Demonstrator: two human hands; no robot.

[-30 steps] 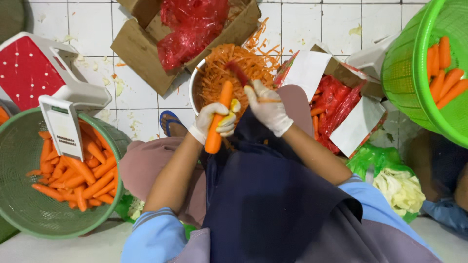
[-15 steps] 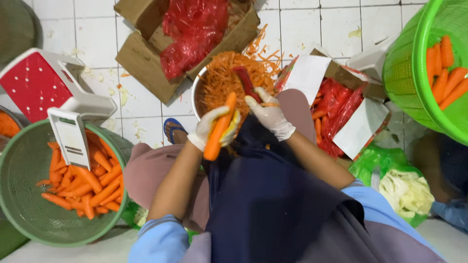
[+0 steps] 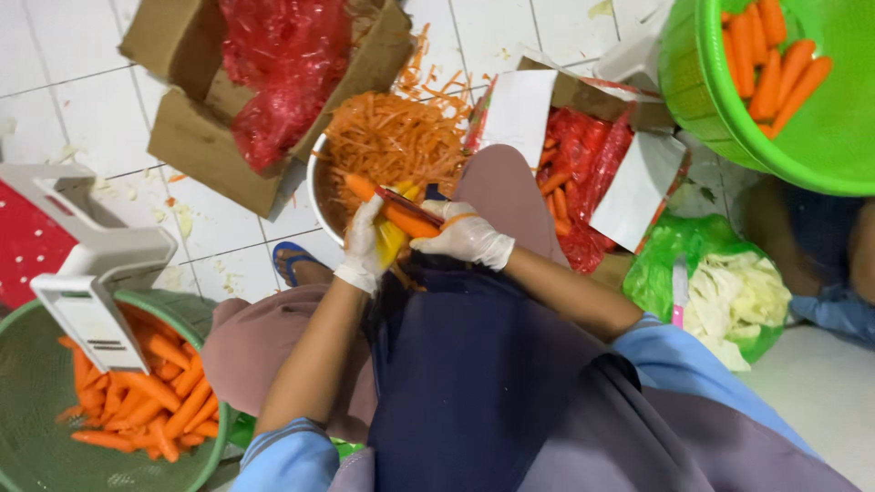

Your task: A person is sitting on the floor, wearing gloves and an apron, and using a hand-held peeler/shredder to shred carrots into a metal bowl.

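White tiled floor (image 3: 109, 73), scraps scattered. Cardboard box (image 3: 196, 146) with red plastic liner beside a metal bowl (image 3: 319, 196) heaped with shredded carrot. Dark green basin (image 3: 36, 410) of carrots lower left; bright green basket (image 3: 702, 82) upper right.

Left hand (image 3: 365, 246), gloved, fingers wrapped around a carrot (image 3: 396, 210) held over the bowl. Right hand (image 3: 465, 232), gloved, fingers closed on a peeler (image 3: 406, 194) laid against the carrot.
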